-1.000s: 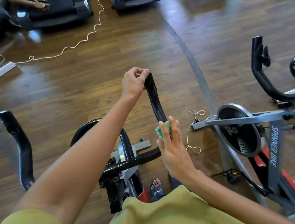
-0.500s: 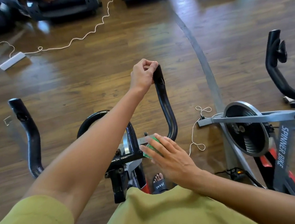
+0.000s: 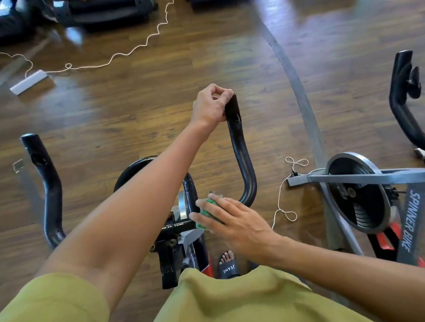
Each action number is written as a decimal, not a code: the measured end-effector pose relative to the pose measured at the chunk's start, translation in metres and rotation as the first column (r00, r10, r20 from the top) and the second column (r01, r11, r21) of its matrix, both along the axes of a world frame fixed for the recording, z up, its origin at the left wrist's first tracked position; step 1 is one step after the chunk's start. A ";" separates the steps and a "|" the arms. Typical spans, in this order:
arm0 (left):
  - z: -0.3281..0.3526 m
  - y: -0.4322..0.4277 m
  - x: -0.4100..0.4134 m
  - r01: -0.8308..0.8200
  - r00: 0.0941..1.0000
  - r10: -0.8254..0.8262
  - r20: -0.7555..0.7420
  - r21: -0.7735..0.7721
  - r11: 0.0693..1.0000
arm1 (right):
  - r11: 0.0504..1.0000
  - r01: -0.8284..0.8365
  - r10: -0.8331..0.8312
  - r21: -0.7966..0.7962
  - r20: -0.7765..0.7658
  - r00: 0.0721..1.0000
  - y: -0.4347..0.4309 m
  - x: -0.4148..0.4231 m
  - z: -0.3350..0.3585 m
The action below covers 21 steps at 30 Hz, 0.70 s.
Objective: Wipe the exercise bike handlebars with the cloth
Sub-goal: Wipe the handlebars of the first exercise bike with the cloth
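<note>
The left hand (image 3: 211, 105) is curled round the tip of the right-side horn of the black handlebars (image 3: 245, 163). At the foot of that horn, the green cloth (image 3: 205, 211) lies on the handlebars, pressed down by the straight, flat fingers of the right hand (image 3: 237, 221). Right of the handlebars stands a grey spinner bike (image 3: 411, 210).

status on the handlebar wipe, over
Left hand grips the right handlebar horn at its tip. Right hand presses the green cloth on the crossbar. Left forearm crosses above the bar's centre.
</note>
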<state>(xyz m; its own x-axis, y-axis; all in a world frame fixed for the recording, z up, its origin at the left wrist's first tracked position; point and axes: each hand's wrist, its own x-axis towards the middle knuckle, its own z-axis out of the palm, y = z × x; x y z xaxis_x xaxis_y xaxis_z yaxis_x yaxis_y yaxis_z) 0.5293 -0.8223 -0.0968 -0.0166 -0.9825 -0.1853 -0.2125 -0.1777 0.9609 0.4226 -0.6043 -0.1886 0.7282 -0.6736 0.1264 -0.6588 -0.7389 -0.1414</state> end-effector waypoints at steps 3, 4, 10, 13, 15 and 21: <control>-0.002 -0.001 0.000 -0.004 1.000 0.004 -0.011 0.008 1.000 | 0.999 -0.003 0.003 0.043 0.013 1.000 0.004 0.009 0.000; -0.001 -0.001 0.000 -0.003 1.000 0.003 -0.010 0.008 1.000 | 0.999 -0.021 0.020 0.034 0.013 1.000 0.003 0.004 0.001; -0.001 0.001 0.000 -0.002 1.000 0.002 -0.022 0.013 1.000 | 0.999 0.048 -0.049 0.015 0.085 0.995 -0.008 -0.016 0.003; -0.001 0.002 -0.001 -0.014 0.999 0.015 -0.028 0.010 1.000 | 0.991 0.128 -0.133 0.044 0.153 0.979 -0.003 0.007 0.006; 0.000 0.003 -0.001 -0.015 0.999 0.015 -0.035 0.007 1.000 | 0.991 0.129 -0.131 0.020 0.170 0.977 -0.001 0.012 0.005; -0.001 0.004 -0.001 -0.031 0.999 0.031 -0.038 0.001 1.000 | 0.996 0.083 -0.085 0.021 0.110 0.990 -0.003 0.001 0.003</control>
<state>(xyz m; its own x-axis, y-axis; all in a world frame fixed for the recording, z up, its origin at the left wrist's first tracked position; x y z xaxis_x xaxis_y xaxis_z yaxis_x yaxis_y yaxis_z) 0.5278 -0.8184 -0.0979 0.0068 -0.9827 -0.1852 -0.1707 -0.1836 0.9681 0.4240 -0.6077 -0.1856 0.6508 -0.7346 0.1918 -0.6982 -0.6783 -0.2289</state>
